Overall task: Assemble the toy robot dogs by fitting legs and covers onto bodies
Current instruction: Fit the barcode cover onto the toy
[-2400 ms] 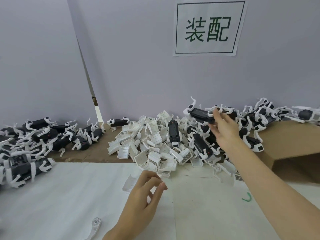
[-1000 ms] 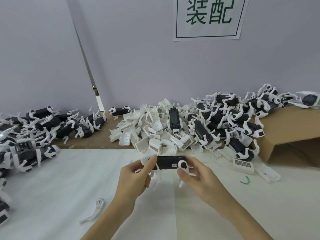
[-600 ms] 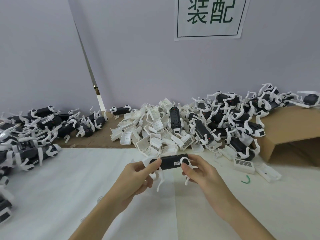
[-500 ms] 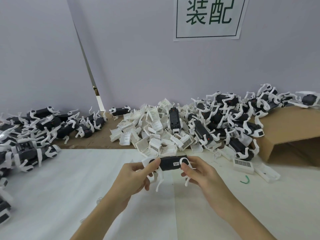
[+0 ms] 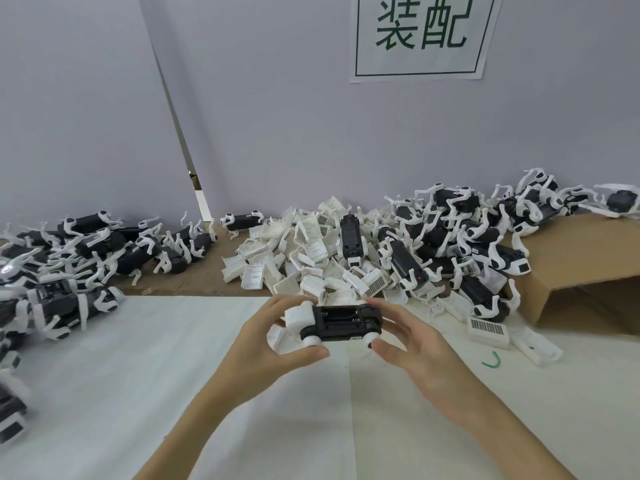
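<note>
A white paper sign [image 5: 424, 38] is fixed to the wall, w/ two large green characters, 装配, inside a thin dark frame. Below it, a white-covered surface [image 5: 104, 375] is seen, w/ a brown cardboard box [image 5: 581, 268] lying open at right. Three heaps are spread along the back: dark dog bodies w/ white legs at left [image 5: 86, 251], a pile of white covers [image 5: 311, 261] in the middle, more legged bodies at right [image 5: 467, 233]; too many to be counted. A separate white cover w/ a barcode label [image 5: 487, 330] is lain near the box; its print can't be read. One dark toy dog body [image 5: 341, 322] is held above the surface, approx. centre, underside up, battery bay exposed. Its left end is grasped by the left hand [image 5: 273, 344], thumb below; its right end is pinched by the right hand [image 5: 412, 341]. A small green wire loop [image 5: 491, 360] is seen at right.
</note>
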{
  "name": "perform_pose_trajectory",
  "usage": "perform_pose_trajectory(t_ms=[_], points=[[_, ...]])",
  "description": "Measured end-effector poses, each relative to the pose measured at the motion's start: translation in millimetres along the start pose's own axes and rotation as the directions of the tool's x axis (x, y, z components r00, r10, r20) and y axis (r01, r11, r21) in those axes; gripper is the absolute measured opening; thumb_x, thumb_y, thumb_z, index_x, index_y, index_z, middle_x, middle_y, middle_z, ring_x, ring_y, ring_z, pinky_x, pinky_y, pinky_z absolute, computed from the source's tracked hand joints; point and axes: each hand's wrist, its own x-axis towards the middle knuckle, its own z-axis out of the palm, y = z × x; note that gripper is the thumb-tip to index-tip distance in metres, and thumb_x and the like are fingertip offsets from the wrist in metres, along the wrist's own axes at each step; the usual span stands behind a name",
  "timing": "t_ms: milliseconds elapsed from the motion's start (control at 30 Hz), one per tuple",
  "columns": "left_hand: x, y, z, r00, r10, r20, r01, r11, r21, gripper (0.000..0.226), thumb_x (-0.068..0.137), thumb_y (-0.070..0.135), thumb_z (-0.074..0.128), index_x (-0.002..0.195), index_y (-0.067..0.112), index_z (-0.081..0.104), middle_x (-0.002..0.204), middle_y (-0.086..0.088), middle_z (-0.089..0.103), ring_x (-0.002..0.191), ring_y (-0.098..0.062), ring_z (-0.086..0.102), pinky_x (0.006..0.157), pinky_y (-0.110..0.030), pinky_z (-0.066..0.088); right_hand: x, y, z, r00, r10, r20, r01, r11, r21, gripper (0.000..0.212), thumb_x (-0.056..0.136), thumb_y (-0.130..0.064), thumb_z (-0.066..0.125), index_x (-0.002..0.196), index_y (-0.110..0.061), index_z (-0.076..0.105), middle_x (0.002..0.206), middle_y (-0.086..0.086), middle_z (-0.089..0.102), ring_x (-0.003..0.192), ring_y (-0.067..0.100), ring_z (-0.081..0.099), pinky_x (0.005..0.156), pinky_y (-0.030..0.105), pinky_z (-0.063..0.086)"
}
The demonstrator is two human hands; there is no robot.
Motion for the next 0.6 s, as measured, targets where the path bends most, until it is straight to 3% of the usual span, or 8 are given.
perform_pose_trajectory(t_ms=[133,233,300,400,500,567,600], points=[[-2,-7,3,1.000,0.000,-0.028,0.002,0.996,0.087,0.041,0.068,0.057,0.085,0.104,0.042,0.073,0.103,0.012,0.073,0.098,-0.015,0.068,0.082,-0.018,0.047,0,1,-4,0.998,0.021,-0.054,-0.026,0.996,-0.091,0.052,0.083,-0.046,0.084,0.132,-0.038,0.068,0.137,-0.008,0.068,0.130,0.012,0.061,0.099,0.023,0.051],[-1,-11,7,0.988,0.086,-0.128,-0.072,0.991,0.113,0.050,0.071,0.054,0.091,0.116,0.040,0.075,0.117,0.014,0.072,0.110,-0.013,0.068,0.090,-0.012,0.046,1,1,4,0.994,0.076,-0.084,-0.077,0.997,-0.006,0.064,0.078,-0.065,0.081,0.135,-0.040,0.066,0.137,-0.005,0.068,0.128,0.014,0.062,0.098,0.022,0.053],[0,-13,8,0.969,0.188,-0.157,-0.161,0.972,0.173,0.064,0.073,0.047,0.096,0.130,0.033,0.071,0.131,0.016,0.067,0.123,-0.010,0.064,0.099,-0.011,0.044,2,0,9,0.965,0.222,-0.143,-0.196,0.965,0.176,0.072,0.076,-0.074,0.075,0.134,-0.032,0.067,0.130,0.012,0.070,0.119,0.027,0.069,0.088,0.030,0.059],[0,-17,10,0.931,0.354,-0.088,-0.320,0.909,0.268,0.072,0.077,0.033,0.094,0.142,0.030,0.064,0.147,0.015,0.057,0.134,-0.012,0.059,0.108,-0.023,0.047,2,-5,15,0.923,0.383,-0.041,-0.342,0.864,0.370,0.065,0.086,-0.070,0.057,0.115,-0.016,0.077,0.111,0.032,0.071,0.089,0.043,0.074,0.065,0.037,0.060],[1,-16,15,0.861,0.507,0.024,-0.468,0.773,0.428,0.071,0.086,0.029,0.087,0.150,0.036,0.057,0.168,0.006,0.036,0.152,-0.016,0.043,0.117,-0.027,0.043,3,-7,18,0.933,0.355,-0.060,-0.285,0.830,0.479,0.043,0.083,-0.058,0.066,0.084,-0.019,0.083,0.097,0.025,0.073,0.070,0.037,0.068,0.056,0.033,0.056],[1,-16,20,0.846,0.533,-0.023,-0.460,0.749,0.477,0.078,0.085,0.030,0.089,0.154,0.036,0.052,0.172,-0.001,0.025,0.157,-0.023,0.034,0.120,-0.028,0.039,4,-6,18,0.934,0.342,-0.099,-0.237,0.805,0.544,0.044,0.083,-0.047,0.070,0.098,-0.007,0.078,0.097,0.024,0.073,0.069,0.037,0.067,0.058,0.033,0.057],[0,-14,21,0.875,0.480,-0.070,-0.409,0.808,0.423,0.087,0.083,0.035,0.090,0.157,0.039,0.045,0.171,0.002,0.023,0.156,-0.021,0.036,0.120,-0.027,0.039,4,-5,17,0.938,0.327,-0.113,-0.211,0.799,0.564,0.049,0.084,-0.042,0.070,0.110,-0.001,0.073,0.098,0.025,0.072,0.071,0.038,0.067,0.059,0.033,0.057]])
